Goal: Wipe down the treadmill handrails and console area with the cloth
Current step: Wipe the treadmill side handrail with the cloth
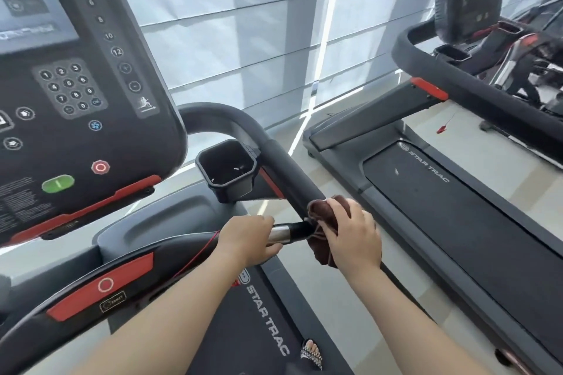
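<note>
The treadmill's black right handrail [274,158] curves down from the console [76,94] toward me. My right hand [353,234] presses a dark brown cloth [323,213] around the lower part of that rail. My left hand [248,237] grips the front crossbar beside its shiny metal sensor section [280,233], just left of the cloth. The console with keypad, green start button [58,183] and red stop button [100,167] fills the upper left.
A black cup holder [227,166] sits between console and rail. A thin red safety cord [198,256] hangs under my left wrist. A second Star Trac treadmill [457,192] stands to the right. My sandalled foot [310,353] is on the belt. Window blinds [243,24] are ahead.
</note>
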The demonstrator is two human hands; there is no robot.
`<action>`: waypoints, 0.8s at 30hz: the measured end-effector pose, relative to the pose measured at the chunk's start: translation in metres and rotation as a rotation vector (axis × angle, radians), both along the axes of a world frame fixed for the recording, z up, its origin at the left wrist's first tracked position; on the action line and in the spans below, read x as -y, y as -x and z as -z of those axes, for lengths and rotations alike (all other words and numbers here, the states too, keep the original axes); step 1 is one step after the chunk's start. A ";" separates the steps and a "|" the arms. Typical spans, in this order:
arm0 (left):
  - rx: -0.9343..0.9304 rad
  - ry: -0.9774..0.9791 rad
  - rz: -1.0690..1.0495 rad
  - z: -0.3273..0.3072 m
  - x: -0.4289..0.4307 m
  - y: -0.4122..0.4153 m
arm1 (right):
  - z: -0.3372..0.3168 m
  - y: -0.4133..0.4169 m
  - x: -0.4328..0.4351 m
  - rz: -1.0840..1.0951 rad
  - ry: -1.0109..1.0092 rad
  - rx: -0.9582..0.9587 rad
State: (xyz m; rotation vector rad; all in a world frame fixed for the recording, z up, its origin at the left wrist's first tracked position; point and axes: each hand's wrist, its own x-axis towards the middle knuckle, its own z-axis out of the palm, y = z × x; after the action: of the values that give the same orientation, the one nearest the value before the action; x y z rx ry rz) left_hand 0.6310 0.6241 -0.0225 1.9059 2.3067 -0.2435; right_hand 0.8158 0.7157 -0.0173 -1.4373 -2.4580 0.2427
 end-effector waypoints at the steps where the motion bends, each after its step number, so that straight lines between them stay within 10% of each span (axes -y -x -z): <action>1: -0.005 0.005 -0.006 0.001 -0.001 0.000 | -0.001 0.006 -0.006 -0.010 0.007 -0.004; 24: -0.014 0.009 -0.112 -0.001 -0.003 -0.003 | -0.004 0.023 -0.069 -0.202 0.371 -0.159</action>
State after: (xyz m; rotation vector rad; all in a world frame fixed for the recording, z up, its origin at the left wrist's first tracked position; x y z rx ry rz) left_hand 0.6335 0.6267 -0.0210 1.7694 2.4073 -0.2553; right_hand 0.7924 0.7848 -0.0134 -1.2359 -2.5145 0.8611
